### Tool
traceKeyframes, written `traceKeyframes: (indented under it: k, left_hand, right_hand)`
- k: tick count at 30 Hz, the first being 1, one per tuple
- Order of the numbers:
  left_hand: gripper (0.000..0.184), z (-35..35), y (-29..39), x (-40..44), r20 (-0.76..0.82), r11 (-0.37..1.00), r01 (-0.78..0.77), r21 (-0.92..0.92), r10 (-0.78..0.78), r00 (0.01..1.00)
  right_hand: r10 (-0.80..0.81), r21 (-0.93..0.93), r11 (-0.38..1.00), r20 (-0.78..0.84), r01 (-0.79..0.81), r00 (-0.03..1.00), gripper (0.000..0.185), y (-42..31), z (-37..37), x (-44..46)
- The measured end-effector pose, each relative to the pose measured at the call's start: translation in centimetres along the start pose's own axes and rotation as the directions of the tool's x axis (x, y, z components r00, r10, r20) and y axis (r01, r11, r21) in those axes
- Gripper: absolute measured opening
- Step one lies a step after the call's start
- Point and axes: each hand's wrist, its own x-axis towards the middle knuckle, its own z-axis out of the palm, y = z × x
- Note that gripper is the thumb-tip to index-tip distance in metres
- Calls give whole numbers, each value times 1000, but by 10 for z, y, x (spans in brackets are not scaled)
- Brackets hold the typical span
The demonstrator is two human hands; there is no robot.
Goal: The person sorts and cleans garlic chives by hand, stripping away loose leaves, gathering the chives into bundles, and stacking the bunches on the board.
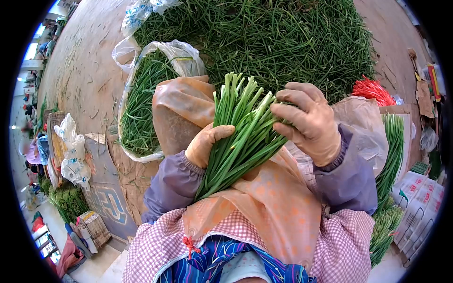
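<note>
My left hand (207, 144), in a pale rubber glove, is closed around a bunch of garlic chives (238, 146), its thumb across the front. The pale cut ends point up and away, and the leaves slant down toward my lap. At the bunch's right side is my gloved right hand (311, 125). Its fingers are bent but apart, with the tips at or very near the upper stems; contact is hard to make out. Beneath the bunch, an orange-tinted plastic apron (278, 203) covers my lap.
Ahead lies a large heap of loose chives (283, 42). A clear plastic bag (130, 113) holding more greens stands to the left. Red ties (373, 90) lie at right, above stacked long chives (391, 151). White boxes (420, 203) sit at far right, cardboard (104, 174) at left.
</note>
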Motion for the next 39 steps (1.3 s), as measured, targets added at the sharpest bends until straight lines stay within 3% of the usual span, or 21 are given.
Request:
traceKeyframes:
  k: [4, 6, 7, 8, 9, 10, 11, 12, 14, 15, 16, 17, 18, 22, 23, 27, 30, 31, 34, 38, 39]
  left_hand:
    - [42, -7, -1, 0, -5, 1000, -8, 3, 8, 1000]
    - [42, -9, -1, -2, 4, 999, -1, -32, 1, 1000]
    - [42, -9, -1, -2, 0, 999, -6, -41, 6, 1000]
    - [42, -8, 0, -3, -1, 999, -9, -51, 9, 1000]
    - [42, -8, 0, -3, 0, 998, -14, -60, 14, 1000]
    - [43, -9, 0, -3, -2, 999, -23, -47, 23, 1000]
    - [43, -11, 0, -2, -5, 999, -37, -32, 37, 999]
    - [43, -12, 1, -2, -11, 999, -50, -18, 50, 999]
    - [47, -15, 2, -2, 30, 998, -61, -2, 61, 998]
    - [48, -16, 3, -1, 51, 998, -66, 9, 66, 997]
    - [50, -15, 2, -1, 60, 995, -93, 20, 91, 994]
    - [52, -12, 0, -1, 68, 992, -125, 35, 123, 990]
    - [55, -10, -1, -1, 74, 986, -162, 50, 158, 985]
    - [76, 15, 6, 1, 234, 823, -341, 453, 260, 937]
    - [85, 25, 8, 2, 236, 790, -361, 496, 277, 931]
    - [86, 20, 33, 7, 169, 558, -185, 809, 80, 982]
    - [83, 30, 48, 14, 178, 571, -133, 810, -24, 984]
    - [76, 36, 49, 15, 170, 601, -114, 791, -38, 985]
    - [69, 39, 42, 25, 164, 655, -99, 749, -39, 986]
    - [62, 31, 28, 35, 150, 673, -127, 729, 23, 988]
    - [68, 37, 28, 35, 195, 704, -197, 682, 85, 977]
  right_hand:
    - [-117, -57, 992, -21, 116, 993, 26, 12, 10, 4]
    - [-160, -216, 969, -176, 120, 971, 12, 33, -5, 5]
    - [-80, -265, 964, -245, 12, 966, 13, 52, -20, 3]
    - [163, -224, 941, -360, -255, 919, 15, 86, -37, -12]
    - [514, -72, 798, -436, -598, 739, 18, 131, -55, -36]
    - [721, -23, 597, -423, -802, 549, 22, 168, -74, -58]
    - [762, -391, 339, -419, -856, 493, 27, 172, -90, -64]
    - [792, -125, 491, -348, -862, 501, 30, 161, -82, -63]
    - [806, 442, 581, -199, -683, 557, 37, 117, -41, -62]
    - [809, 664, 395, 77, -635, 583, 48, 92, -22, -63]
    - [693, 803, 187, 300, -566, 655, 71, 63, -7, -65]
    - [530, 832, -178, 530, -525, 662, 94, 41, 12, -68]
    - [413, 820, -207, 567, -533, 713, 107, 26, 38, -75]
    - [441, 832, -537, 419, -140, 794, 98, -36, 66, -29]
    - [525, 828, -559, 383, -30, 760, 93, -38, 84, -30]
    - [576, 862, -503, 272, 71, 770, 89, -34, 87, 4]
    - [561, 876, -478, 246, 67, 790, 81, -26, 92, 10]
    - [601, 895, -441, 247, 58, 760, 71, -27, 91, 11]
    - [654, 923, -385, 275, -3, 705, 65, -26, 87, 10]
    - [600, 918, -349, 374, -188, 707, 55, -8, 66, 4]
    - [610, 940, -229, 341, -253, 716, 54, 4, 61, 3]
